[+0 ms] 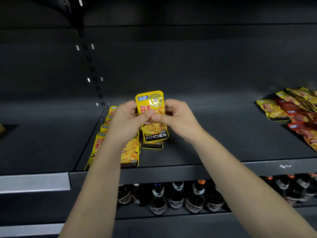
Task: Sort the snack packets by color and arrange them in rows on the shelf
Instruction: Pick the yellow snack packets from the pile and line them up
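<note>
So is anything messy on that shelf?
Yes. The pile of packets at the right end of the shelf is jumbled: red and yellow ones mixed, overlapping and tilted. The yellow row on the left lies tidy.

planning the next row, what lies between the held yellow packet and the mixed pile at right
Beyond the right hand, only bare dark shelf lies between the held yellow packet and the red and yellow pile, per the head view.

Shelf (214, 134) mid-span is open between the yellow row (131, 152) at left and the mixed red/yellow pile (277, 112) far right. A loose packet (151, 145) lies just right of the row. Clear headroom above.
</note>
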The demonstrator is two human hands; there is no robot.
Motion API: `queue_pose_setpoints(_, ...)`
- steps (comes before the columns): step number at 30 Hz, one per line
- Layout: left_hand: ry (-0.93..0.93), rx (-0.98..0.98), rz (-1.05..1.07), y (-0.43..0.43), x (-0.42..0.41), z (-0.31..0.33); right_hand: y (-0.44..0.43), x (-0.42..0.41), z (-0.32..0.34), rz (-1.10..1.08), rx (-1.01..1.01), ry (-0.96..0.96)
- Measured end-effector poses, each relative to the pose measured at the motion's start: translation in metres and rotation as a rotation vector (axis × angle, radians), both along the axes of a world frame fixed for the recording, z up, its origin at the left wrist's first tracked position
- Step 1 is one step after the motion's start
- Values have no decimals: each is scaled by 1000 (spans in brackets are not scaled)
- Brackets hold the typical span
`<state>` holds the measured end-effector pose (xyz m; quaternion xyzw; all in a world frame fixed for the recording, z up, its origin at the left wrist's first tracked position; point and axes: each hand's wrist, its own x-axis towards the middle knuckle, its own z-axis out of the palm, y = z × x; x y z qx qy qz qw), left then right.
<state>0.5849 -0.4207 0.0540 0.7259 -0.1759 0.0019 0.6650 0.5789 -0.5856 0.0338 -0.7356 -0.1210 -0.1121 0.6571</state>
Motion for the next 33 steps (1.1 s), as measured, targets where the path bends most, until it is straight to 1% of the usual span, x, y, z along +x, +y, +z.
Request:
queue_pose_setpoints(2, -64, 171, -2, 10, 1, 3, -2, -1, 5, -6, -50, 43)
queue_pose_setpoints(3, -113, 305, 28, 16, 3, 4, -2, -2, 6, -7, -56, 79)
queue_pose_setpoints(5, -223, 586, 136, 29, 5, 7, -3, -5, 4, -10, -54, 166)
queue_pose_setpoints(6, -264, 678, 181, 35, 6, 7, -3, -6, 1, -9, -59, 211)
queue_pose_setpoints(10, -344, 840, 285, 50, 10, 0, 3, -12, -17, -21, -141, 329)
queue_pose_setpoints(15, -345, 844, 306, 54, 7, -10, 13, -14, -32, -62, -217, 367)
queue_pose_setpoints(19, -360, 854, 308, 52, 6, -15, 16, -19, -28, -117, -448, 348)
queue_pose_setpoints(21, -357, 862, 315, 51, 6, -16, 18, -22, -24, -142, -532, 329)
queue_pose_setpoints(29, -365, 898, 348, 45, 3, -14, 20, -22, -18, -215, -687, 358)
queue_pose_setpoints(33, -392, 915, 339, 32, 4, -10, 17, -27, -17, -219, -685, 325)
